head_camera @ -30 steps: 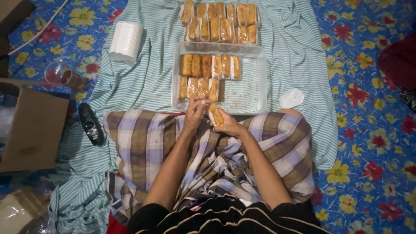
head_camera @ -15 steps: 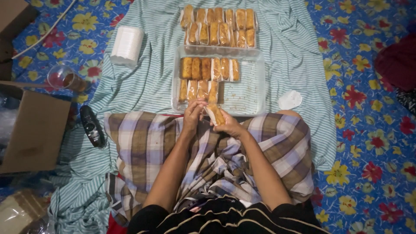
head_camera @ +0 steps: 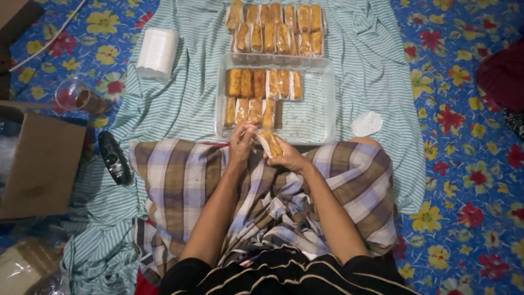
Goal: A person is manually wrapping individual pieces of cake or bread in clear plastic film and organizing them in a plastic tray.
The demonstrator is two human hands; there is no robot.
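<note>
I sit cross-legged on a striped cloth [head_camera: 180, 93] in a checked sarong. My right hand [head_camera: 286, 157] cradles a golden fried pastry in clear plastic wrap [head_camera: 270, 143]. My left hand [head_camera: 242, 143] pinches the wrap's end at the pastry's left tip. Just beyond my hands lies a clear plastic tray [head_camera: 311, 117] with two rows of wrapped pastries [head_camera: 262, 83] filling its left part. Behind it a second tray of pastries [head_camera: 275, 27] is packed full.
A stack of white paper cups [head_camera: 157, 53] lies at the back left. A glass [head_camera: 76, 97], a black bottle-like object [head_camera: 113, 158] and an open cardboard box [head_camera: 41, 164] sit to my left. A small white wrapper [head_camera: 367, 124] rests right of the tray, on a floral mat [head_camera: 469, 164].
Both hands stay over my lap by the tray's near edge. My left fingers have shifted slightly along the wrap's end; the pastry is turned a little.
</note>
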